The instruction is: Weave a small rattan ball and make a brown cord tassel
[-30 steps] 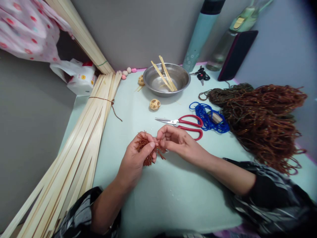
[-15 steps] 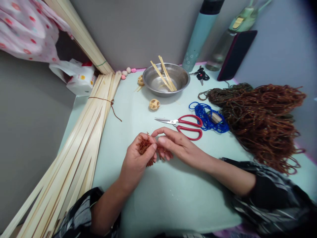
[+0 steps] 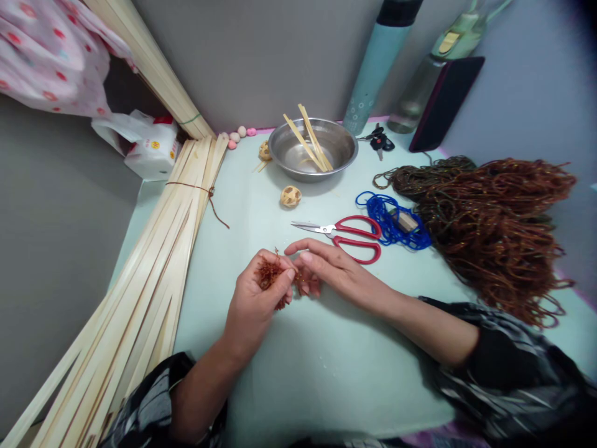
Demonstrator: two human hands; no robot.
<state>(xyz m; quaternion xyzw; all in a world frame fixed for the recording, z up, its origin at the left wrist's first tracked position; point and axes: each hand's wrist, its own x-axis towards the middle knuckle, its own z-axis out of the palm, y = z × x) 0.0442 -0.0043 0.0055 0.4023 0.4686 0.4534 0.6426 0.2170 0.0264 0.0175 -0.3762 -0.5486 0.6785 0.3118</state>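
Observation:
In the head view, my left hand (image 3: 254, 298) is closed round a small bunch of reddish-brown cord (image 3: 269, 274), with the thumb pressed on its right side. Close to it on the right is my right hand (image 3: 331, 267), its index finger stretched toward the left hand and its lower fingers curled at more brown cord (image 3: 302, 283). Whether those fingers grip the cord is partly hidden. Just beyond the hands lie scissors (image 3: 357, 242) with red handles, blades pointing left. A small woven ball (image 3: 291, 196) rests farther back.
A metal bowl (image 3: 312, 177) holds pale strips. Tied wooden strips (image 3: 153, 267) lie left. Blue cord (image 3: 392, 218) and a large brown cord pile (image 3: 494, 230) lie right. Keys (image 3: 380, 142), a blue bottle (image 3: 377, 74) and a dark tablet-like object (image 3: 448, 102) stand or lie behind.
My right hand has shifted slightly left, and its lower fingers have drawn in nearer my left hand. My left hand has barely moved and still holds the cord bunch.

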